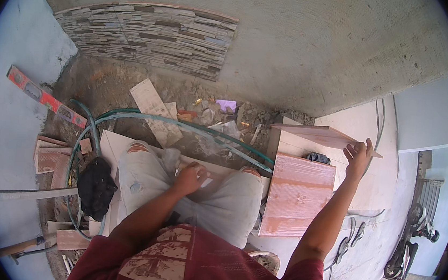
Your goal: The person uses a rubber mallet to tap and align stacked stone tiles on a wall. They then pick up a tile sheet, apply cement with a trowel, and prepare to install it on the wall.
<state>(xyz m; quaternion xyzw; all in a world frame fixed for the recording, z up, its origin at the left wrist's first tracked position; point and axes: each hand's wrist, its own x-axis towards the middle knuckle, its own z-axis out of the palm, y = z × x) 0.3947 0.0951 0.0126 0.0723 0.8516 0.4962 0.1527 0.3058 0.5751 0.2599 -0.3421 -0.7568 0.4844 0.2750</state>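
My right hand [358, 153] grips the right end of a thin reddish-brown tile [311, 133], held tilted above a stack of similar tiles [298, 196] lying face up on my right. My left hand [190, 177] is closed between my knees around something small and pale that I cannot make out, beside some crumpled clear plastic [171, 161]. A pale board [110, 145] lies under my legs, which are in light, worn jeans [138, 188]. A small dark crumpled item [318, 158] sits just behind the tile stack.
Hoses [208, 135] curve over rubble and loose tile pieces [151, 109]. At left are a red level [50, 100], a black bundle [95, 187] and tile offcuts [49, 158]. A stone-patterned panel [142, 32] covers part of the wall ahead. A scooter [412, 233] and sandals [349, 241] are at right.
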